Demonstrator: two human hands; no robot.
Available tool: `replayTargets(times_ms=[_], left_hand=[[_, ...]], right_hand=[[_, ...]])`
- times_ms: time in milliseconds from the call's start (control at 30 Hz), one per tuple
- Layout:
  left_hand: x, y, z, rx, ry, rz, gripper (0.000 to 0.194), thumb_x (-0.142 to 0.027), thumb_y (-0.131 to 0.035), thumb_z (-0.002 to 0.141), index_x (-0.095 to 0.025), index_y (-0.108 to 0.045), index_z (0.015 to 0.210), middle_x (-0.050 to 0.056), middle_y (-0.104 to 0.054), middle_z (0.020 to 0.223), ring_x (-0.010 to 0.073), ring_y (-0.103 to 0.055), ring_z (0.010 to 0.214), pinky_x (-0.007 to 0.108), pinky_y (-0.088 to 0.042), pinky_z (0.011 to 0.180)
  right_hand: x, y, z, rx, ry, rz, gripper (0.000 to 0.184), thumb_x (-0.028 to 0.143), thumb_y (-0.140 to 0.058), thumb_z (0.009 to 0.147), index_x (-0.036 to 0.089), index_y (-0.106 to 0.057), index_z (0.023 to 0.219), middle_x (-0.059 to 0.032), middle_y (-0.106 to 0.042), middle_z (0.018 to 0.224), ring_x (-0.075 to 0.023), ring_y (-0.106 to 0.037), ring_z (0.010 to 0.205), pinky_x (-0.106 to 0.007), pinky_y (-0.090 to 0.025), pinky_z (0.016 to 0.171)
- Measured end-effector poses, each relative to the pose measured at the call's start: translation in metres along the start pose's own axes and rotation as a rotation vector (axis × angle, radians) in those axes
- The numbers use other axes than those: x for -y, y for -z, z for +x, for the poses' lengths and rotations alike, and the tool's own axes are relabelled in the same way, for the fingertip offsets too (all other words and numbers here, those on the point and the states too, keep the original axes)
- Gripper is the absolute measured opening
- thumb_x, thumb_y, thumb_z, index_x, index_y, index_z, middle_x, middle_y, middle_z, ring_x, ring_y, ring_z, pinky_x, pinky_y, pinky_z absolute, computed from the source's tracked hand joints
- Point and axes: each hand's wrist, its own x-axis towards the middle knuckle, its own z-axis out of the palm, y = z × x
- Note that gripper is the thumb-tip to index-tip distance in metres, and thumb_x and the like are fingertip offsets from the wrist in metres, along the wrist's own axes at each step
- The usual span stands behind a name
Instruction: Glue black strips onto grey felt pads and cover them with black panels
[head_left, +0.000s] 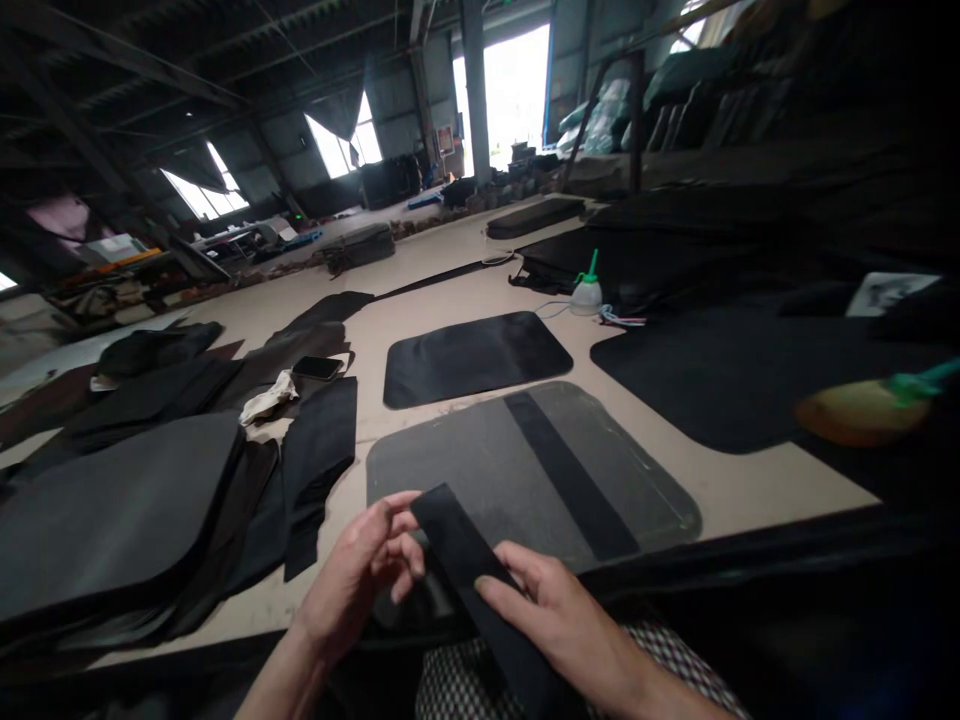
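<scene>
My right hand grips a long black leather-like strip between thumb and fingers, holding it tilted above the table's front edge. At the strip's far left corner, my left hand pinches the edge with its upper fingertips, while its other fingers curl loosely. In front of both hands lies a grey rounded panel with pale marks near its right edge. A second black strip lies slantwise across that panel. Beyond it rests a smaller black rounded panel.
Stacked dark panels fill the left, near a phone and a crumpled whitish cloth. A green-capped squeeze bottle stands farther back. An amber bottle lies at right on a large black sheet.
</scene>
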Motion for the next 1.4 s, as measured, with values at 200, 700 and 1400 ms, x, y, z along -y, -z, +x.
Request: replayTargets(times_ms=[200,700,1400], left_hand=[[0.0,0.021,0.054,-0.045,-0.077,0.317,0.034,-0.05,-0.066,0.087,-0.017,-0.063,0.095,-0.002,-0.058,0.06,0.0066,-0.044,0.045,0.019,-0.031,0.047],[-0.005,0.059,0.189,-0.244,-0.622,1.401,0.018,-0.036,-0.053,0.096,-0.024,-0.064,0.09,0.004,-0.056,0.092,0.0193,-0.054,0.088,0.03,-0.042,0.076],[0.005,0.051,0.175,-0.168,-0.676,1.724,0.025,-0.019,-0.042,0.099,-0.022,-0.065,0.108,0.009,-0.063,0.108,0.027,-0.046,0.109,0.043,-0.033,0.093]], right_hand=[[-0.007,0.0,0.006,0.01,-0.016,-0.044,0.03,0.044,-0.049,0.098,0.022,-0.059,0.115,-0.001,-0.062,0.087,-0.0169,-0.059,0.082,-0.027,-0.048,0.075],[-0.008,-0.008,0.029,-0.021,0.007,-0.082,0.032,0.034,-0.037,0.102,0.022,-0.041,0.131,0.0085,-0.043,0.071,-0.0095,-0.057,0.055,-0.024,-0.048,0.065],[-0.009,-0.004,0.03,0.015,-0.032,-0.114,0.013,0.029,-0.047,0.097,0.021,-0.041,0.105,0.0092,-0.058,0.059,-0.0115,-0.06,0.049,-0.023,-0.047,0.059]])
